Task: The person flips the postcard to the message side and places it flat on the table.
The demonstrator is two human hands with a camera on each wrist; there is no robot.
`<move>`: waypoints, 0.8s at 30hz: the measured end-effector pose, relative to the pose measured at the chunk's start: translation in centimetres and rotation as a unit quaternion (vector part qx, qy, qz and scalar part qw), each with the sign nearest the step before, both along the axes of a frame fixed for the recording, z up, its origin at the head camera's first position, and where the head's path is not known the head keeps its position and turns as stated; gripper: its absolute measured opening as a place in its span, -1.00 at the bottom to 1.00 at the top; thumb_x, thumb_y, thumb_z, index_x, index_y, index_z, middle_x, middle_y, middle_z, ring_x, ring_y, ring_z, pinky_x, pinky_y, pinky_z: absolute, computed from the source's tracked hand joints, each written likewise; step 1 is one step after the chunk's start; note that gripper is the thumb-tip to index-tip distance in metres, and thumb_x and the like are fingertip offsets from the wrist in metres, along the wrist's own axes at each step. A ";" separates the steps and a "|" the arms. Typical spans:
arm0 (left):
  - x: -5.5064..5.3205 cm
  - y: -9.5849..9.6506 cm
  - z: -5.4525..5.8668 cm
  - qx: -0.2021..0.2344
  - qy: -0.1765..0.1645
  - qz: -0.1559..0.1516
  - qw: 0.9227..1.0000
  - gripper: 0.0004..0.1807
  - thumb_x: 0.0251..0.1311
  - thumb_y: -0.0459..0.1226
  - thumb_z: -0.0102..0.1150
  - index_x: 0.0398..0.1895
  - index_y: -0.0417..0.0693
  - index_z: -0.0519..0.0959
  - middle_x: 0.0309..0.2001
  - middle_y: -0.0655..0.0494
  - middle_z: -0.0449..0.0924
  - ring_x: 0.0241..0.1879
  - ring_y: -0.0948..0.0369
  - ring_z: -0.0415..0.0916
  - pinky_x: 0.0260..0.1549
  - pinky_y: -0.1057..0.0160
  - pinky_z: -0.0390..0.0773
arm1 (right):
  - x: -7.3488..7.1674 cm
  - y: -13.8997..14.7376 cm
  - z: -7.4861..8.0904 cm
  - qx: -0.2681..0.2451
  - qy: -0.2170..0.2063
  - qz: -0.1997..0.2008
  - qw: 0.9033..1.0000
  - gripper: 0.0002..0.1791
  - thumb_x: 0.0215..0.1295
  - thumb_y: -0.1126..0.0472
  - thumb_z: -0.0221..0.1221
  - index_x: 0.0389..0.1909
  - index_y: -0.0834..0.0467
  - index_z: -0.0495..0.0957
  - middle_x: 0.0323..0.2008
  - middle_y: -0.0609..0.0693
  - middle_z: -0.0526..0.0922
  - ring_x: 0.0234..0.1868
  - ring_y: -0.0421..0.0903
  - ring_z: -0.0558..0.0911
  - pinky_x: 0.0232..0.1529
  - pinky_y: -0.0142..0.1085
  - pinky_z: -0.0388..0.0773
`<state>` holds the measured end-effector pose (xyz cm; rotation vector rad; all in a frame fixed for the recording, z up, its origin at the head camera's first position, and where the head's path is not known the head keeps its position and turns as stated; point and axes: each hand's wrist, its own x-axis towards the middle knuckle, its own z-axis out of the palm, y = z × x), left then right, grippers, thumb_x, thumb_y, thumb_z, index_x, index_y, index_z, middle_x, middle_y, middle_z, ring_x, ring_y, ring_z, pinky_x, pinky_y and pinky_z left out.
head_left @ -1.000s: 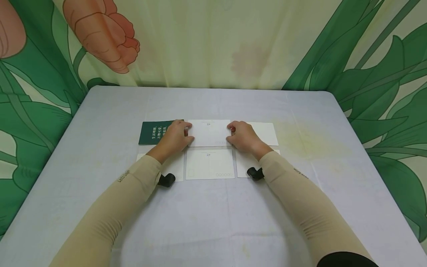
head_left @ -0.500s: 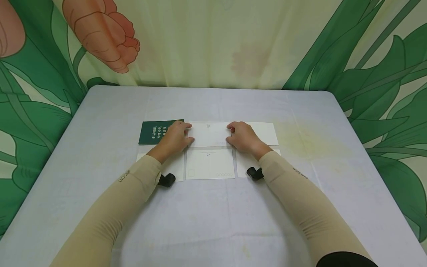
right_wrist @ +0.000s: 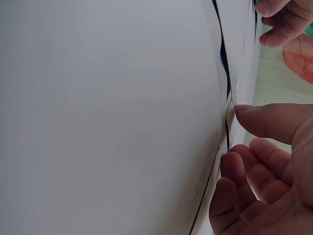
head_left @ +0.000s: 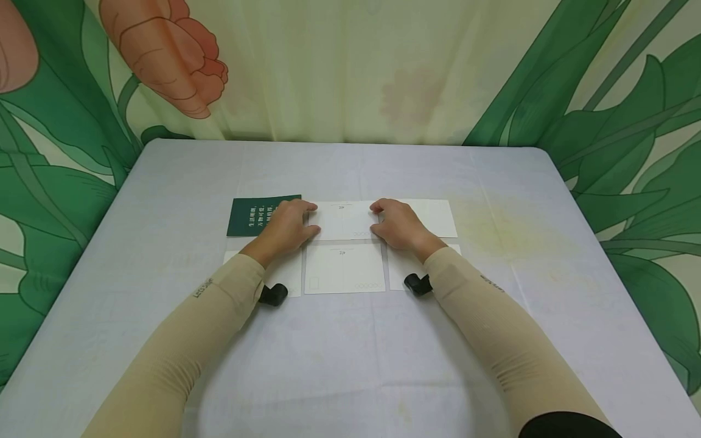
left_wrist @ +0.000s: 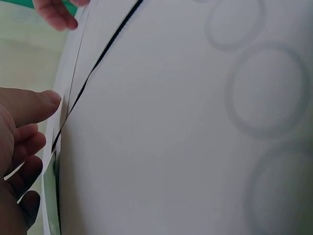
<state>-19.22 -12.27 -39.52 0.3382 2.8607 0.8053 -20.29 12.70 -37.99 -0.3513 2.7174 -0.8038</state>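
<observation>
A white postcard (head_left: 345, 220) with small printed marks lies flat in the middle of the back row. At its left edge rests my left hand (head_left: 285, 226), thumb and index finger apart. My right hand (head_left: 402, 225) is at the card's right edge in a like pose. Each wrist view shows loosely bent fingers with a gap to the thumb, on the left hand (left_wrist: 22, 152) and on the right hand (right_wrist: 274, 171). Under my left hand a dark green card (head_left: 246, 217) with white writing is partly covered. A white card (head_left: 435, 219) lies beyond my right hand.
The front row holds a middle postcard (head_left: 345, 271), a left card (head_left: 287, 274) and a right card (head_left: 397, 274), the outer two partly hidden by my arms. All lie on a white-covered table (head_left: 350, 353). A leaf-patterned curtain (head_left: 350, 73) hangs behind.
The middle back postcard's far edge has come down and the card now lies flat. My hands have stayed almost in place, their fingers no longer gripping it.
</observation>
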 end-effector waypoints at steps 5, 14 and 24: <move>0.0 0.0 0.0 -0.010 0.004 0.000 1.000 -0.45 0.26 -0.21 0.35 0.29 -0.21 0.52 0.31 -0.13 0.46 0.37 -0.11 0.24 0.30 -0.11 0.23 | -0.1 0.0 0.0 -0.001 -0.007 -0.002 1.000 -0.49 0.31 0.29 0.15 0.29 0.27 0.43 0.25 0.12 0.50 0.30 0.06 0.40 0.37 -0.09 0.23; -0.1 -0.2 -0.2 -0.031 -0.002 -0.002 1.000 -0.45 0.27 -0.17 0.34 0.29 -0.17 0.52 0.29 -0.11 0.49 0.35 -0.13 0.23 0.23 -0.25 0.18 | -0.2 0.0 0.1 0.003 -0.008 0.000 1.000 -0.47 0.30 0.28 0.15 0.30 0.27 0.42 0.25 0.11 0.50 0.33 0.06 0.38 0.38 -0.10 0.21; 0.0 -0.1 0.0 -0.038 -0.015 -0.003 0.999 -0.46 0.28 -0.16 0.32 0.29 -0.16 0.53 0.29 -0.08 0.48 0.36 -0.12 0.21 0.25 -0.25 0.13 | -0.1 0.0 0.1 0.013 -0.014 -0.003 1.000 -0.46 0.29 0.28 0.13 0.30 0.27 0.43 0.26 0.11 0.50 0.37 0.08 0.36 0.39 -0.08 0.20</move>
